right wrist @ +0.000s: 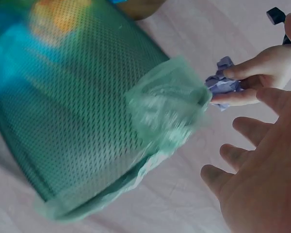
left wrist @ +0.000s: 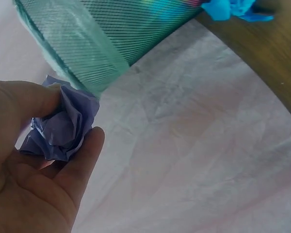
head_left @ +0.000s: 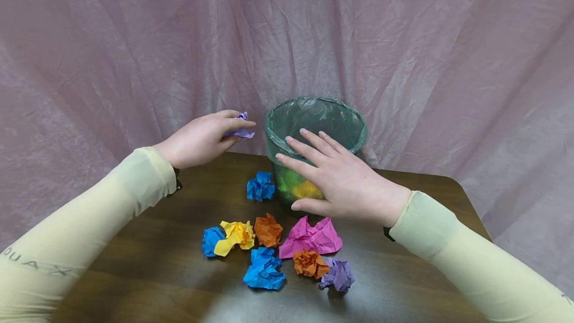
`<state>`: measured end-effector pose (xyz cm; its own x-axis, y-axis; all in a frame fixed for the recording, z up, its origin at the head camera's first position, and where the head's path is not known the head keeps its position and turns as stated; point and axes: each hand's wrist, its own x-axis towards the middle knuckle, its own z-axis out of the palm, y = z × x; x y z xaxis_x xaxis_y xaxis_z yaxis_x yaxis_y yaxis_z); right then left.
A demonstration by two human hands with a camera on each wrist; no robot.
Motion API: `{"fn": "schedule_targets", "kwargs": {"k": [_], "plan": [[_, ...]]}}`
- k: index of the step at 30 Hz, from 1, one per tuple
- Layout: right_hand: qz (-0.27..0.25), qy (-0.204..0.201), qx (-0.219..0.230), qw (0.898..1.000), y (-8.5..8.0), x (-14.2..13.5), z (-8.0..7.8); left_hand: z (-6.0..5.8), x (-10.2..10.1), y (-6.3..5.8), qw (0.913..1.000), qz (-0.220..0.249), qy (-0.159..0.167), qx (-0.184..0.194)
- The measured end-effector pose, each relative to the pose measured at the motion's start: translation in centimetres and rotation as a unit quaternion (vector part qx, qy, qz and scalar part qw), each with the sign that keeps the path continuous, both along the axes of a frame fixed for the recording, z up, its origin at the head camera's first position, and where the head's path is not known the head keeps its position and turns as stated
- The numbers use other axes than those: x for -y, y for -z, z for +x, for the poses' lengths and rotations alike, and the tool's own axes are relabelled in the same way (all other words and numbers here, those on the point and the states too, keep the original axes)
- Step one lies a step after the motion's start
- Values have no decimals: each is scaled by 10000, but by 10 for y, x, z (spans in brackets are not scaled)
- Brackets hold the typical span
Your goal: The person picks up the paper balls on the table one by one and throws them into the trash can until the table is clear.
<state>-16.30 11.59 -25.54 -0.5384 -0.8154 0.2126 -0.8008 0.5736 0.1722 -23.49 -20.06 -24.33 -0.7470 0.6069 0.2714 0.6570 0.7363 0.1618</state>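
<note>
A crumpled purple paper ball (left wrist: 63, 124) is pinched between the thumb and fingers of my left hand (head_left: 204, 136), just left of the bin's rim. My right hand (head_left: 345, 178) is spread, palm down, over the near side of the mesh bin (head_left: 287, 183), holding nothing. A thin green plastic bag (head_left: 271, 138) lines the bin and folds over its rim. Through the mesh, yellow and green paper shows inside. In the right wrist view, the right fingers (right wrist: 252, 128) are straight and apart from the bin, with the left hand (right wrist: 262, 73) beyond.
Crumpled papers lie on the brown wooden table (head_left: 161, 268): a blue one (head_left: 260, 187) beside the bin, and nearer a yellow (head_left: 237, 236), an orange (head_left: 268, 230), a pink (head_left: 311, 238) and a purple one (head_left: 338, 275), among several others. A pinkish curtain (head_left: 287, 29) hangs behind.
</note>
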Motion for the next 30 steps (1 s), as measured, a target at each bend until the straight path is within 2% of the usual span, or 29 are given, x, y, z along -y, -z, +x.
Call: {"fn": "schedule_targets", "kwargs": {"k": [9, 17, 24, 30], "plan": [[84, 381, 65, 9992, -9, -25, -4, -4, -14, -13, 9996, -6, 242, -156], [-76, 708, 247, 9972, -17, -47, -15, -11, -43, -27, 9986, 11, 467, -242], [-146, 1079, 607, 9922, -17, -59, -21, -15, -69, -35, 9976, -193, 644, -177], [-219, 1131, 674, 9911, -19, -66, -22, -20, -86, -39, 9968, -369, 702, 20]]}}
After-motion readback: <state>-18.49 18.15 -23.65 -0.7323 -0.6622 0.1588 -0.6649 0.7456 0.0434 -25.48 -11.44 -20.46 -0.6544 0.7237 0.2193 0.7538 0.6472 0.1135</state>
